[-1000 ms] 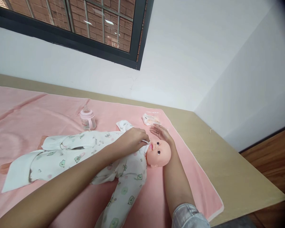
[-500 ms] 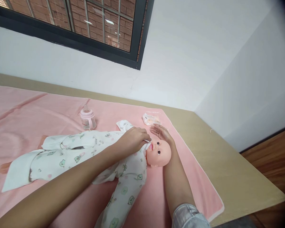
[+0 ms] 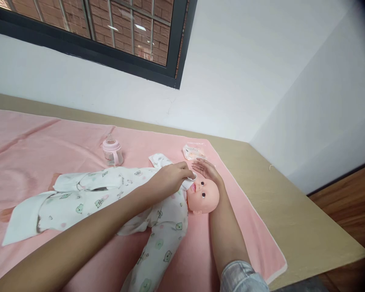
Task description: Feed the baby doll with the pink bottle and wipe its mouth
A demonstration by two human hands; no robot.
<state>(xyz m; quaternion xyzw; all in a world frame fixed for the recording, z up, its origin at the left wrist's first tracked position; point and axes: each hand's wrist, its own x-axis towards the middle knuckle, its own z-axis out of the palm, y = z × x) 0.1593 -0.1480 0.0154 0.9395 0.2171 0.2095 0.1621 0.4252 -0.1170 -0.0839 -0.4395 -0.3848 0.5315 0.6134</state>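
A baby doll (image 3: 203, 197) lies on its back, its bald head at the right, dressed in a white printed outfit (image 3: 109, 186). My left hand (image 3: 173, 178) reaches across its chest and pinches a small white cloth (image 3: 187, 183) at the doll's mouth and cheek. Whether that cloth is separate from the outfit's collar, I cannot tell. Behind the head is my right hand (image 3: 205, 168), palm turned up and fingers stretched out. The doll's head rests against that wrist and forearm.
A pink blanket (image 3: 79, 142) covers much of the wooden table (image 3: 280, 211). A pink-lidded baby bottle (image 3: 112, 153) stands beyond the doll's body. Near my right fingertips lies a small plastic packet (image 3: 192, 152). White walls and a dark-framed window (image 3: 170, 77) rise behind.
My left hand has shifted slightly, and the white cloth in its fingers now stands higher, by the doll's cheek. My right hand and the doll look the same.
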